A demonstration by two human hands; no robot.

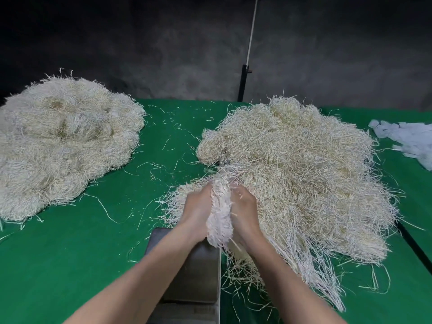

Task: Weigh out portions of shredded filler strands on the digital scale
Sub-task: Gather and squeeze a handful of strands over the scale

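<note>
My left hand (197, 210) and my right hand (245, 212) hold a bundle of pale shredded strands (219, 216) between them, just above the far end of the digital scale (198, 272). The bundle still trails into the big loose heap of strands (299, 174) on the right. The scale's grey metal platform lies under my forearms with nothing on its visible part. Its display is hidden.
A second large mound of strands (60, 141) sits at the left on the green table (70, 253). White paper scraps (406, 141) lie at the far right. Loose strands litter the middle. A black pole (243, 83) stands behind the table.
</note>
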